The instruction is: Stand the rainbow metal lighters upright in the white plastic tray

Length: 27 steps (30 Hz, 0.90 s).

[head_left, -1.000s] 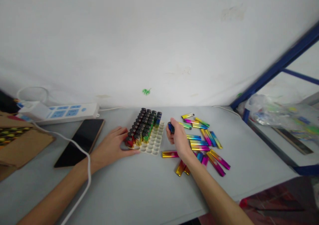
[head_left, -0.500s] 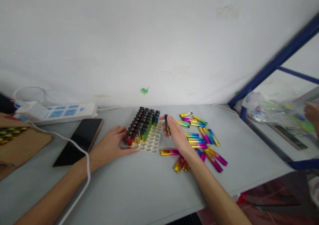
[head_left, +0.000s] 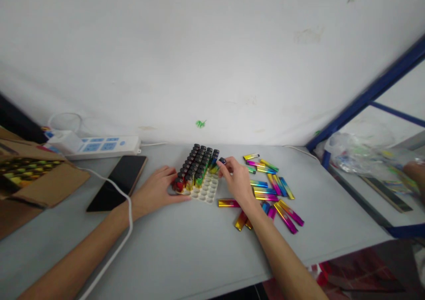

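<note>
Black-topped lighters upright in tray

The lower end of the lighter in the right hand is too small to make out, plastic bags blur, and the picture's edge cuts off the cardboard box and another person's hand.

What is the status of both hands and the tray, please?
Left hand at left side of tray. Right hand pinching one lighter at tray's far right. Tray part-filled with lighters. White cable crosses left forearm.
</note>
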Tool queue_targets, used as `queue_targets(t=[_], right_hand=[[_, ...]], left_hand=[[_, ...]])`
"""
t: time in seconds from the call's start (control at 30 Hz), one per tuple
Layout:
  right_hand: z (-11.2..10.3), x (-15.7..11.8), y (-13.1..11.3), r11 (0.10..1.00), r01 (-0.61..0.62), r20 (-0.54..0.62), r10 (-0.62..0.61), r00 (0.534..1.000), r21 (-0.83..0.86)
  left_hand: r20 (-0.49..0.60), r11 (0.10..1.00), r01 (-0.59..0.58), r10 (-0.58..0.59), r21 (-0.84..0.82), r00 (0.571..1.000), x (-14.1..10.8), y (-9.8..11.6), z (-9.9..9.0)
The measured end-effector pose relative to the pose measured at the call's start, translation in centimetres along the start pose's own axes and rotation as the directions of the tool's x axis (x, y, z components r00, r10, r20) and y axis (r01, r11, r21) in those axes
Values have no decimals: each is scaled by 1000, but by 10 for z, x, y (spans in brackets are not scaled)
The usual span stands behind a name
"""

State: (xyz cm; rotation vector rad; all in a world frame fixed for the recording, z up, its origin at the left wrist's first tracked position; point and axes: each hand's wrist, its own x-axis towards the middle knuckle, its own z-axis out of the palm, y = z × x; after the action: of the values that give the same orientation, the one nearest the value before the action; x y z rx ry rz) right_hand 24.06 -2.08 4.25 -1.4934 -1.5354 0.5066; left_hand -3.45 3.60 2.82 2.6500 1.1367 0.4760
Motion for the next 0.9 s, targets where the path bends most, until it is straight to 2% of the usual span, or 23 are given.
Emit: queue_targets(t=[0.2,0.43,0.6,0.9], right_hand=[[1,5,5,995,71,47,-67,997,-67],[2,11,7,989,98,94,-87,992,-115],[-1,10,5,986,113,118,-98,988,-124],[5,13,5,914,150,144,-102,984,-376]], left_hand=[[32,1000,14,-15,18,999,0,0,0],[61,999,30,-32,26,998,-1,2,-2],[42,1000,29,-29,-8,999,-1,1,-2],[68,999,27,-29,25,997,-1,1,-3]])
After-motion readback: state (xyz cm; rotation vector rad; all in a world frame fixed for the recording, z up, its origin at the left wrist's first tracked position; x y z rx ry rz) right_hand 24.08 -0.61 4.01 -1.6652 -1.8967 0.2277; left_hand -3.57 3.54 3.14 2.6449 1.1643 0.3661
